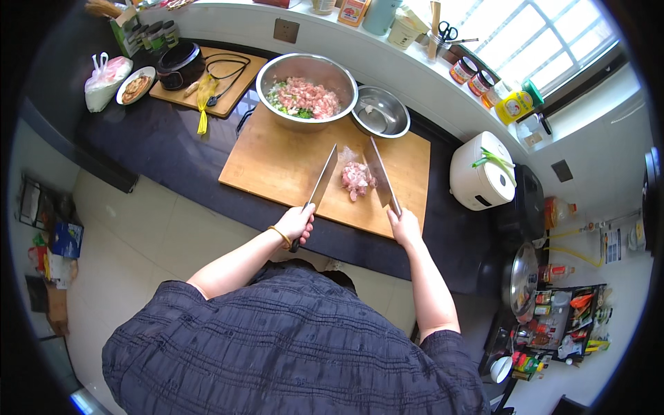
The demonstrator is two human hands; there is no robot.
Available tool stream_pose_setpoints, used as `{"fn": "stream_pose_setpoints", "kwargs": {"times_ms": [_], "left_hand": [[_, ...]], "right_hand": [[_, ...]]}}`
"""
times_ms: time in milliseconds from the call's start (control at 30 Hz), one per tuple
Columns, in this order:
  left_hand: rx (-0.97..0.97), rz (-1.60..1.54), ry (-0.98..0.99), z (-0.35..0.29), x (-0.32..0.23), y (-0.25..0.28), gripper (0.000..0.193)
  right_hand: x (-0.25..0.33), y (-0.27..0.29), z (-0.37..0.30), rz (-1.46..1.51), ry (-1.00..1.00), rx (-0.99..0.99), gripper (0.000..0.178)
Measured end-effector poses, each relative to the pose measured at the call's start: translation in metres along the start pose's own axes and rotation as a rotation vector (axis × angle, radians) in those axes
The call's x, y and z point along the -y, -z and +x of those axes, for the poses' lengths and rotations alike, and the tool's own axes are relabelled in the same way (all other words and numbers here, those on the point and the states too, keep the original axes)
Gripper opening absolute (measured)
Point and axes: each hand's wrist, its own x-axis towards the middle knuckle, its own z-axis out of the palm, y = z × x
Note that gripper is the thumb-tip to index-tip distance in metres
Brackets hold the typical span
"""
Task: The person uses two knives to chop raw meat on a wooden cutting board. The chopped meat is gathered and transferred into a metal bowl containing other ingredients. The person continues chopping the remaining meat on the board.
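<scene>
On the board (263, 162), chopped meat (356, 180) sits between two knives (324, 174) — left hand (296, 225), right hand (405, 226) each wrapped round a handle. Big bowl (308, 125), small bowl (395, 116) crowd far edge — white cooker (472, 181) off right.

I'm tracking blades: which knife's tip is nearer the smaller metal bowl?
The right knife in the right hand: its tip is close to the smaller bowl, while the left knife ends farther off.

Left hand (296, 225): grips one knife (324, 177). Right hand (406, 227): grips second knife (383, 174). Between the knives: pink chopped pile (355, 180), apparently meat, on wooden board (266, 162). Beyond: large steel bowl (304, 125) of pink mince (312, 95); smaller steel bowl (391, 124). Far right: white cooker (476, 183).
</scene>
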Motion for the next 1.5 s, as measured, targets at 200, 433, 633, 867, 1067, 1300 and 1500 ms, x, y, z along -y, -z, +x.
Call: {"fn": "stream_pose_setpoints", "kwargs": {"times_ms": [200,433,633,867,1067,1300,1500], "left_hand": [[-0.016,-0.012,-0.005,-0.002,0.004,-0.008,0.034],[-0.061,-0.027,-0.027,0.000,0.009,-0.021,0.034],[-0.133,-0.063,-0.022,-0.002,0.012,-0.034,0.033],[-0.192,-0.135,-0.022,-0.008,0.019,-0.058,0.033],[-0.200,-0.142,-0.018,-0.014,0.026,-0.068,0.034],[-0.307,-0.151,-0.072,-0.031,0.039,-0.077,0.035],[-0.340,-0.284,-0.128,-0.017,0.031,-0.095,0.033]], "right_hand": [[-0.015,-0.012,-0.004,0.009,-0.039,0.044,0.035],[-0.030,-0.028,-0.005,-0.086,0.022,0.060,0.038],[-0.006,0.020,0.019,0.140,0.130,0.053,0.036],[-0.015,0.036,0.038,0.069,0.030,0.298,0.040],[-0.022,0.019,0.048,0.075,-0.027,0.448,0.044],[-0.041,-0.004,0.055,0.069,0.104,0.393,0.044],[-0.036,0.017,0.038,0.180,0.309,0.173,0.040]]}}
